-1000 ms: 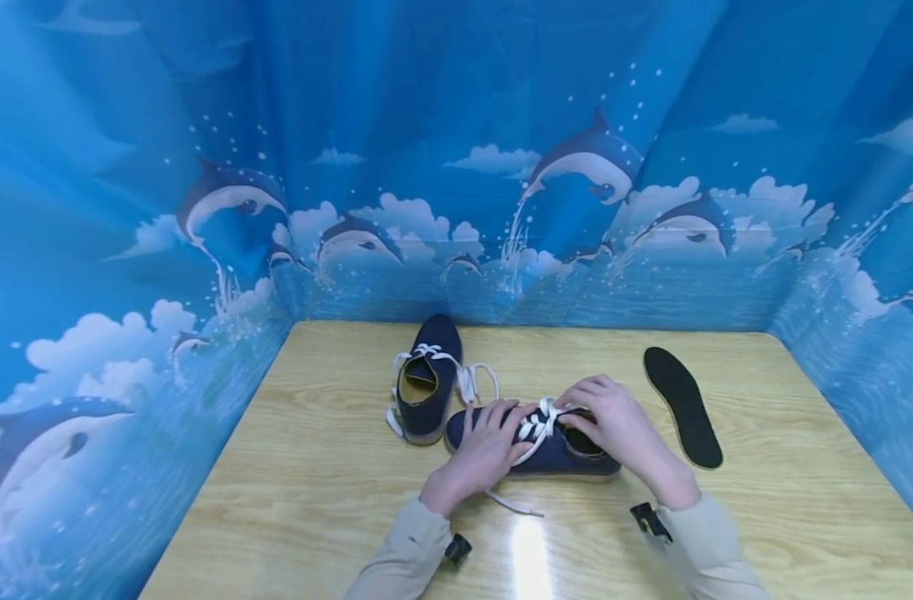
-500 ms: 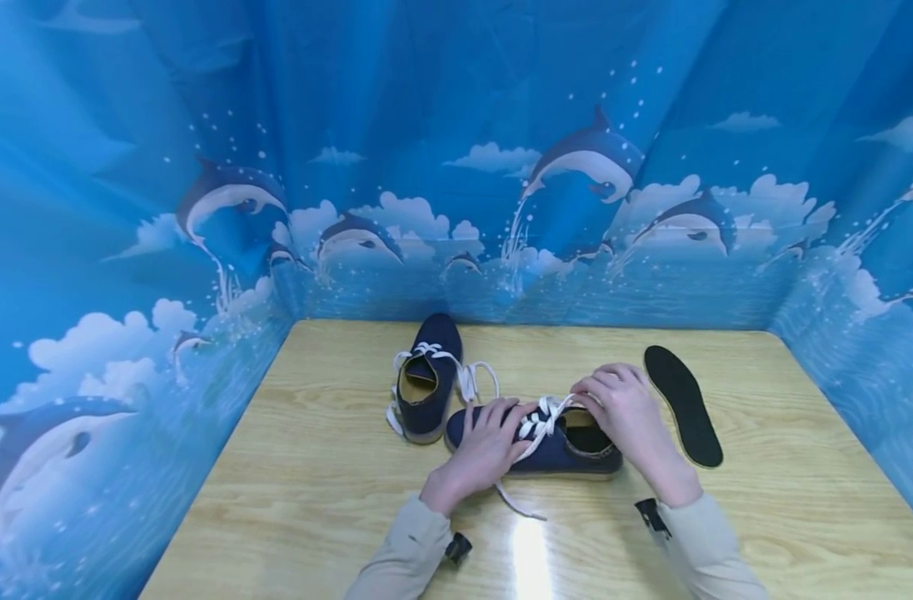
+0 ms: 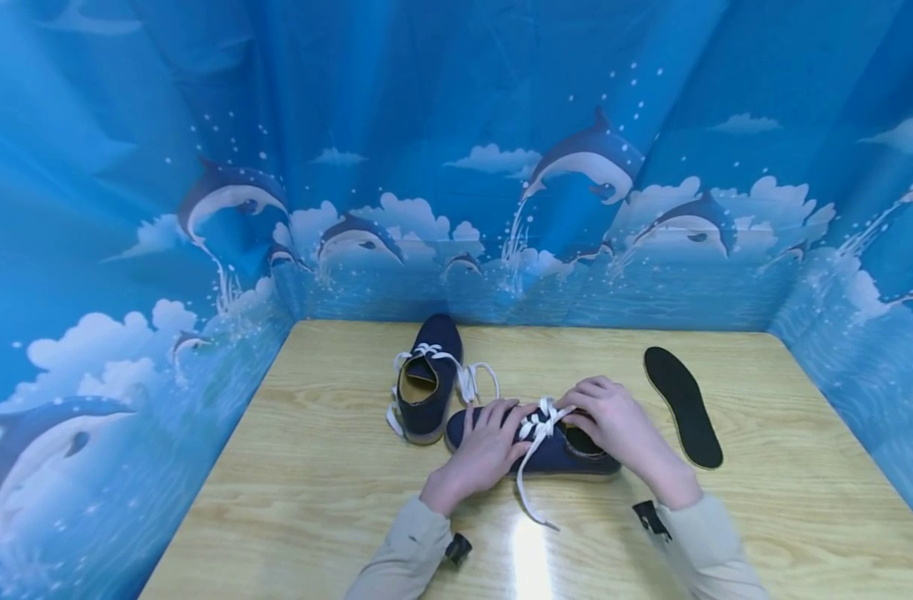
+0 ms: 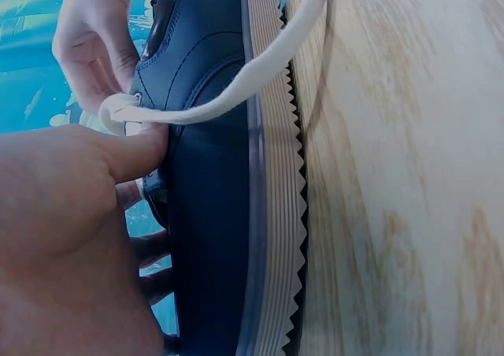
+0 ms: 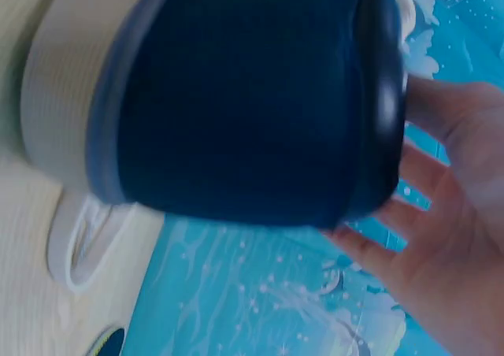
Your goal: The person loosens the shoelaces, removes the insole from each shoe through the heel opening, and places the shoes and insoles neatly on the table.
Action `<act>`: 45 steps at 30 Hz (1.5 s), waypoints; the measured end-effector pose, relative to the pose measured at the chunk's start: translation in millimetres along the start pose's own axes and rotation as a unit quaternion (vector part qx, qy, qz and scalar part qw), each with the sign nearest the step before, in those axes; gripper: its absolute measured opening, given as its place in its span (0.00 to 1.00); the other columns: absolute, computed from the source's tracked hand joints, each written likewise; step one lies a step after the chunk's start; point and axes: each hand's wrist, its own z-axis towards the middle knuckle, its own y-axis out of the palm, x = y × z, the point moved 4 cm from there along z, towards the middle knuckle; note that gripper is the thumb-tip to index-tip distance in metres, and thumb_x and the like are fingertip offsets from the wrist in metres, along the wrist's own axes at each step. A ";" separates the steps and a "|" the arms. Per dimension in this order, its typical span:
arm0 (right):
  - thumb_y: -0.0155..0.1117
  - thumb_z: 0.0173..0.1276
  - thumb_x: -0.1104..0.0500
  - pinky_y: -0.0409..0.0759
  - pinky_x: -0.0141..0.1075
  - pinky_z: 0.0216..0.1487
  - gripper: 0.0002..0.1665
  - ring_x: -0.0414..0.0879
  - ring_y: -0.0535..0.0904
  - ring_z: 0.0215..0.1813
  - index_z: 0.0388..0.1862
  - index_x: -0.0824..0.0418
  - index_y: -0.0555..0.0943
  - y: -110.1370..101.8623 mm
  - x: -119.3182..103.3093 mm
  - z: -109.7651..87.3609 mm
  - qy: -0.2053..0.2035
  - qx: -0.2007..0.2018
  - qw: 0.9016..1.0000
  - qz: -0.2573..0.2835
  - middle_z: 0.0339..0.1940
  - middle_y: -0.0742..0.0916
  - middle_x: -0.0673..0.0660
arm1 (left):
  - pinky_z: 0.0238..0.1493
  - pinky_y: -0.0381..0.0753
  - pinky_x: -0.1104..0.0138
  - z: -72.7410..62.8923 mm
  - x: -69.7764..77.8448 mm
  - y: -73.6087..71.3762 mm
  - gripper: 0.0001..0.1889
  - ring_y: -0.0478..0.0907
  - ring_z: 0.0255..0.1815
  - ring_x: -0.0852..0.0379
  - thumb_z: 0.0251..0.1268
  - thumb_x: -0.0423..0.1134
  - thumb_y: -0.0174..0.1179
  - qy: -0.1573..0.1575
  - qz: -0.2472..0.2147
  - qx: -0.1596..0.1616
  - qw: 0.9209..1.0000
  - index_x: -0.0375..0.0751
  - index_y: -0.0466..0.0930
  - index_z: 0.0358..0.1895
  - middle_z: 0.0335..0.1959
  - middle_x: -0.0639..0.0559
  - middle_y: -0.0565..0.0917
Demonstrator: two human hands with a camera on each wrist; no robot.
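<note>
A navy lace-up shoe (image 3: 557, 458) lies with its toe to the left on the table. Over its toe lies my left hand (image 3: 482, 450), gripping it, thumb on the near side and fingers across the top. My right hand (image 3: 610, 421) pinches the white shoelace (image 3: 542, 429) just above the tongue, beside the shoe's opening. In the left wrist view a loose length of lace (image 4: 236, 92) crosses the shoe's side near my thumb. The right wrist view shows the heel (image 5: 244, 120), with my right fingers (image 5: 362, 250) partly hidden behind it.
A second navy shoe (image 3: 443, 335), its white laces loose, stands at the back left, close to the first shoe's toe. A black insole (image 3: 681, 406) lies to the right on the wooden table (image 3: 306, 475). A blue dolphin-print curtain (image 3: 426, 125) surrounds the back and sides.
My right hand moved right, drawing the lace out, then came back left to the tongue. The loose lace end on the near side shifted right and forward. My left hand stayed put.
</note>
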 end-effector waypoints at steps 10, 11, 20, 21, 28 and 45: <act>0.82 0.52 0.62 0.84 0.49 0.46 0.11 0.49 0.84 0.42 0.32 0.52 0.87 -1.9 -6.0 2.9 -0.025 0.041 0.999 0.011 0.33 0.88 0.48 | 0.75 0.50 0.33 -0.1 -1.1 1.2 0.30 0.59 0.77 0.44 0.79 0.52 0.51 -0.005 0.005 -0.006 1.000 0.57 0.57 0.79 0.76 0.46 0.63; 0.82 0.52 0.62 0.84 0.50 0.46 0.11 0.50 0.84 0.42 0.32 0.53 0.87 -4.1 -4.8 2.7 -0.018 0.053 0.998 -0.002 0.33 0.89 0.49 | 0.75 0.50 0.33 -0.3 -1.3 1.1 0.30 0.58 0.77 0.44 0.79 0.53 0.51 -0.006 0.002 -0.006 1.000 0.58 0.57 0.80 0.76 0.46 0.63; 0.80 0.53 0.67 0.79 0.59 0.47 0.11 0.59 0.83 0.39 0.33 0.60 0.87 -26.2 15.5 -6.3 0.110 0.119 0.981 -0.103 0.32 0.91 0.58 | 0.76 0.46 0.33 0.0 -0.5 0.9 0.31 0.57 0.78 0.44 0.78 0.55 0.49 -0.011 -0.019 -0.014 1.000 0.60 0.55 0.80 0.77 0.46 0.62; 0.80 0.53 0.67 0.79 0.58 0.46 0.11 0.59 0.83 0.40 0.35 0.60 0.87 -25.7 16.2 -6.6 0.109 0.110 0.983 -0.096 0.34 0.91 0.58 | 0.76 0.45 0.33 -0.2 -0.3 0.7 0.31 0.56 0.78 0.43 0.78 0.55 0.49 -0.011 -0.021 -0.014 1.000 0.59 0.55 0.80 0.77 0.45 0.61; 0.79 0.57 0.65 0.85 0.50 0.45 0.10 0.54 0.84 0.45 0.37 0.55 0.89 -11.0 8.6 -1.9 0.053 0.001 0.998 -0.016 0.37 0.90 0.53 | 0.76 0.46 0.33 -0.4 0.0 0.4 0.31 0.56 0.78 0.43 0.79 0.55 0.48 -0.014 -0.017 -0.017 1.000 0.59 0.56 0.80 0.77 0.46 0.61; 0.80 0.56 0.62 0.82 0.55 0.44 0.07 0.54 0.84 0.35 0.32 0.57 0.88 -20.6 3.9 0.7 0.082 0.127 0.988 -0.042 0.29 0.90 0.53 | 0.76 0.45 0.32 -0.7 0.4 -0.2 0.31 0.56 0.78 0.43 0.78 0.55 0.49 -0.011 -0.024 -0.017 0.999 0.58 0.56 0.80 0.77 0.45 0.61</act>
